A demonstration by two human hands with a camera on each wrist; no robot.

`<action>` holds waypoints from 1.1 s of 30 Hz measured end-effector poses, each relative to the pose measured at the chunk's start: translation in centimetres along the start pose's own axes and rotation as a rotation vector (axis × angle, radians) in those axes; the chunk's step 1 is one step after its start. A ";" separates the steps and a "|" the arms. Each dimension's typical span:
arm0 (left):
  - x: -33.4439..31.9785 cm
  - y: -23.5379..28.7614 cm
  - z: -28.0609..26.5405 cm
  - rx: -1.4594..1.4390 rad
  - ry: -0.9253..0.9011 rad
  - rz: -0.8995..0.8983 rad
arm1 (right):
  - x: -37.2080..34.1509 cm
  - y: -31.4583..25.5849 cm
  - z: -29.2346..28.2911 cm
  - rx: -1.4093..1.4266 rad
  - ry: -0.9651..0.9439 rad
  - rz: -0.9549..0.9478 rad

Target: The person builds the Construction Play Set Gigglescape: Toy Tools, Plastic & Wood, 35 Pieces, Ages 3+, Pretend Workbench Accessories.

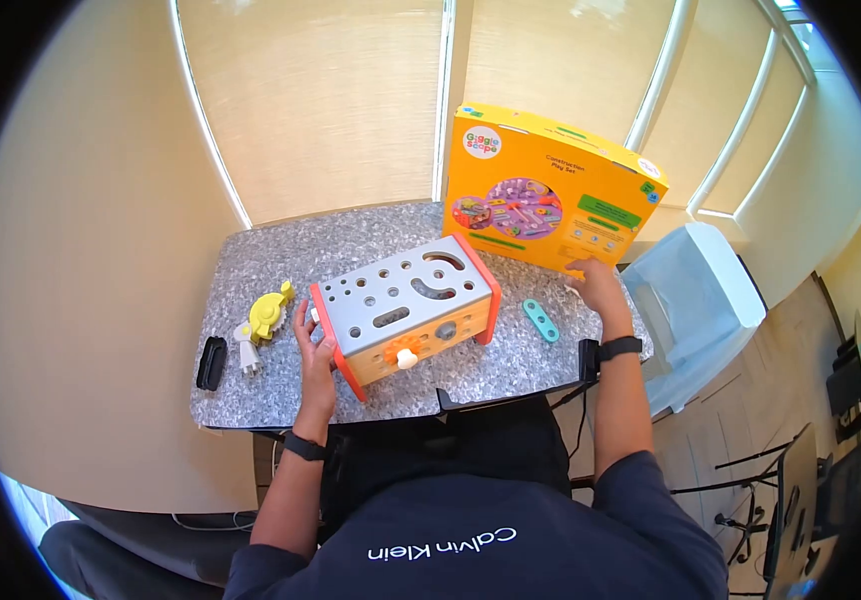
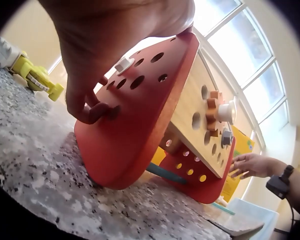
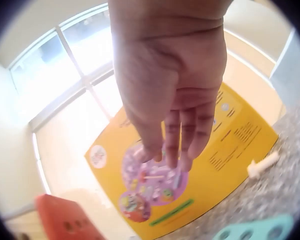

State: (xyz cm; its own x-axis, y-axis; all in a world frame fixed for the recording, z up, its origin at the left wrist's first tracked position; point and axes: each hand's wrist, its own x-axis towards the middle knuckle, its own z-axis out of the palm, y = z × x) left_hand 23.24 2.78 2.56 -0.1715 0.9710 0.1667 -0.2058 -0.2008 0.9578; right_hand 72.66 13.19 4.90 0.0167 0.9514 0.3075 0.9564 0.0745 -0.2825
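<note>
A toy workbench with a grey perforated top, wooden sides and red end panels stands on the table. My left hand rests against its left end panel, fingertips touching the red surface near a hole in the left wrist view. An orange gear with a white knob and a grey bolt are fitted on the wooden side. My right hand hovers before the yellow box, fingers extended and holding nothing. A pale bolt lies on the table by the box.
A teal perforated strip lies right of the workbench. At the left are a yellow toy saw piece, a grey piece and a black case. Beyond the table's right edge stands a light blue covered chair.
</note>
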 end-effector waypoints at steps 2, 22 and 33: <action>0.9 -1.7 -0.6 0.073 -0.053 0.132 | 0.4 2.6 2.6 -0.034 -0.032 -0.046; 1.9 9.0 2.8 1.038 -0.002 0.421 | -0.2 -19.1 -9.0 0.578 0.001 -0.425; 1.5 6.9 5.3 1.360 -0.163 0.421 | -0.4 -20.7 -8.1 0.305 -0.133 -0.575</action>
State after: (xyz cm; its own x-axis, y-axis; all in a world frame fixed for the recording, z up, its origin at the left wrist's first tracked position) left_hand 26.63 3.54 10.64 0.1430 0.8938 0.4250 0.9131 -0.2849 0.2918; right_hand 55.21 8.81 17.99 -0.5265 0.7622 0.3767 0.6762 0.6440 -0.3579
